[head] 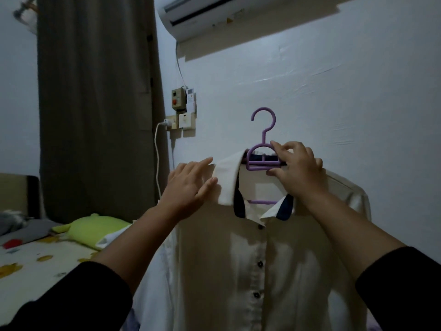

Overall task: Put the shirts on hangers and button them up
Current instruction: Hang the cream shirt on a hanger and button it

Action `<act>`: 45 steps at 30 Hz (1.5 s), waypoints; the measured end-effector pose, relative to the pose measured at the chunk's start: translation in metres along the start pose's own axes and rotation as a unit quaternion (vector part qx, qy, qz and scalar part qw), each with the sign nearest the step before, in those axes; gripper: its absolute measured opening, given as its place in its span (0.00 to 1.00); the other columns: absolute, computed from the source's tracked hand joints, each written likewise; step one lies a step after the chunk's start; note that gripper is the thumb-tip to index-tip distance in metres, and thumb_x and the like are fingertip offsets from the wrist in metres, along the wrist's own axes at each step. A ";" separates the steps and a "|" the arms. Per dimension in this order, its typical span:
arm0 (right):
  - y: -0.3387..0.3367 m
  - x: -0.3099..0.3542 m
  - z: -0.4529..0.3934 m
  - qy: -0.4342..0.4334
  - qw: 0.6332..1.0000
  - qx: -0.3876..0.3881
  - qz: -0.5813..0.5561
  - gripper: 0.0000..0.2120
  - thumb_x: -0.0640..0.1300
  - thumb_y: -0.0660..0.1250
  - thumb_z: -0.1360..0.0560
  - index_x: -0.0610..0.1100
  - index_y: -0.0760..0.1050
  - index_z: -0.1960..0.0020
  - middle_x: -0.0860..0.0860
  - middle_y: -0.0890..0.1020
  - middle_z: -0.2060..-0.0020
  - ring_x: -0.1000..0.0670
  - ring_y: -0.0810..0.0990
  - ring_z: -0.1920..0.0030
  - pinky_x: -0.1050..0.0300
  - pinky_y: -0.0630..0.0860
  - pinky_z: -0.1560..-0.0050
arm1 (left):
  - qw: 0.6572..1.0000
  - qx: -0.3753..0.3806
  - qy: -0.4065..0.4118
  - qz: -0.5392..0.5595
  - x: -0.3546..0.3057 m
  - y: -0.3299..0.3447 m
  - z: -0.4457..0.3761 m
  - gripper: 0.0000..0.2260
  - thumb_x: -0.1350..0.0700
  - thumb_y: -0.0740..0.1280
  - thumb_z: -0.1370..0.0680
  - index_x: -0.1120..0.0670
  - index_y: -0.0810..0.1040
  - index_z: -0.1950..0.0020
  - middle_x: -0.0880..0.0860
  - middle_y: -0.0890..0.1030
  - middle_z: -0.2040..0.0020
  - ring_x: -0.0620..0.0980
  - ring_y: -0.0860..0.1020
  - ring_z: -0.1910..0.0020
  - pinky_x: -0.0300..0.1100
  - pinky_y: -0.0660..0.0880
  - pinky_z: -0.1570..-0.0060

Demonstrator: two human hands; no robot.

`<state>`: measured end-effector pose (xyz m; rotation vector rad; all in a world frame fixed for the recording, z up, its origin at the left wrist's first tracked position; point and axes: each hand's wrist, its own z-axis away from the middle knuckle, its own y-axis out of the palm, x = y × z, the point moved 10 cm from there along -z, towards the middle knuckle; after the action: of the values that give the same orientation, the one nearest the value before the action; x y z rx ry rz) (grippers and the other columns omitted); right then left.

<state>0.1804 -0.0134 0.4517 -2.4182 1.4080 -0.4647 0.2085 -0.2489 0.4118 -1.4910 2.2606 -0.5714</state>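
- Head view shows a cream shirt [274, 271] held up in the middle and lower right of the frame, in front of a pale wall [334, 91].
- The shirt sits on a purple hanger [262, 149], whose hook rises above the collar at centre frame; a lower purple bar shows inside the open neck.
- The right hand [300, 170] grips the top of the hanger just right of the hook's stem, fingers [286, 146] curled over the upper bar and thumb underneath.
- The left hand [188, 185] lies flat on the shirt's shoulder at the left side of the collar, fingers straight and close together, their tips touching the raised cream collar flap [226, 182].
- That collar flap stands up; its underside and the opposite collar point are dark navy.
- Dark buttons [260, 263] run down the front of the shirt; the ones in sight appear fastened, while the neck is open.
- Both forearms are bare, with black sleeves [405, 295] at the bottom corners of the frame.
- A bed [35, 259] with a patterned sheet fills the lower left, and a green plush toy [93, 228] lies on it.
- A dark curtain [95, 103] hangs at upper left, beside wall sockets [181, 120] with a white cable [157, 158] plugged in.
- An air conditioner [214, 15] is mounted at the top centre.
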 end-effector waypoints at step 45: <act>0.494 0.151 0.038 0.089 0.911 0.362 -0.178 0.31 0.61 0.56 0.22 0.54 0.50 0.23 0.50 0.51 0.23 0.47 0.47 0.24 0.39 0.45 0.27 | 0.871 0.099 -0.359 -0.320 0.393 0.124 0.059 0.31 0.42 0.57 0.22 0.50 0.53 0.22 0.53 0.54 0.22 0.56 0.50 0.23 0.58 0.47 0.28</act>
<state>-0.1172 -0.3750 0.2313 -2.0142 0.6466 -1.0955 -0.0022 -0.5755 0.2639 -1.9210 1.1026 -0.3122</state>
